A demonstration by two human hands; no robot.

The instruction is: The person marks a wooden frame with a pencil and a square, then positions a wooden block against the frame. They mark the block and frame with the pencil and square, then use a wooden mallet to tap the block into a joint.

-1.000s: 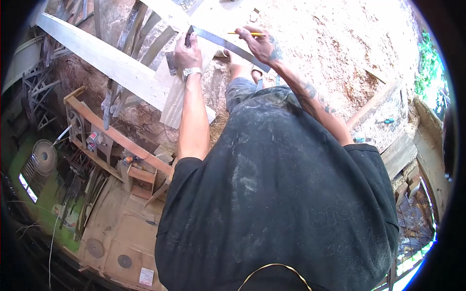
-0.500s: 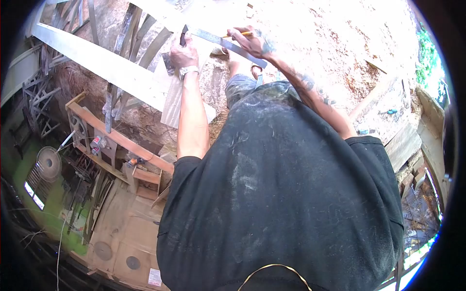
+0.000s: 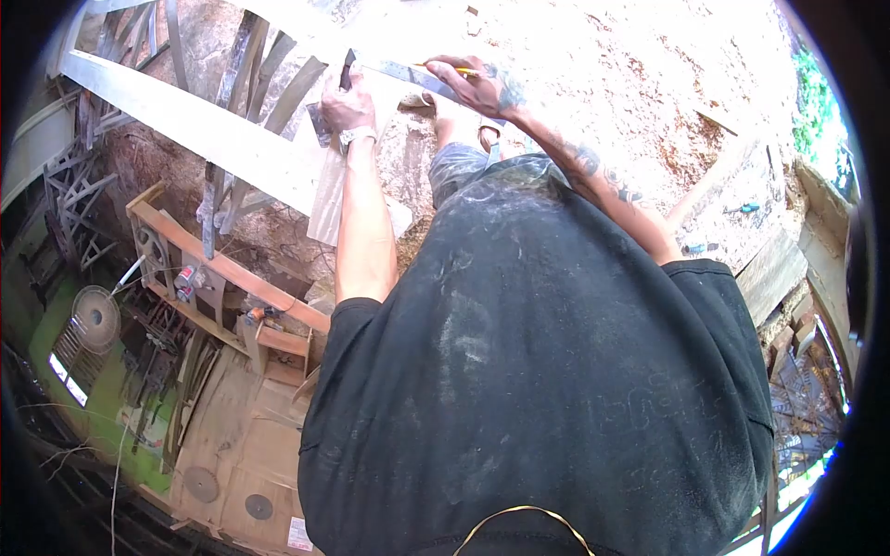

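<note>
My left hand (image 3: pixel 349 109) is closed around the dark handle of a try square (image 3: pixel 400 71), whose metal blade stretches to the right. Between the thumb and fingers of my right hand (image 3: pixel 480 88) is a yellow pencil (image 3: pixel 461 69), its point toward the left beside the blade. The right hand lies over part of the blade and hides its far end. Beneath the square the surface is so bright that its edges and any marks are washed out. A long pale board (image 3: pixel 190 125) runs from the upper left toward my left hand.
A brown wooden frame (image 3: pixel 232 271) stands at the left, with an orange-and-black power tool (image 3: pixel 260 313) on it. Behind it is a round fan (image 3: pixel 95 315). Round saw blades (image 3: pixel 259 506) lie on brown sheets at lower left. Sawdust (image 3: pixel 640 102) covers the ground at upper right.
My right hand and the pencil have shifted slightly left along the try square, covering more of its blade. My left hand has moved only a little and keeps its grip on the handle.
</note>
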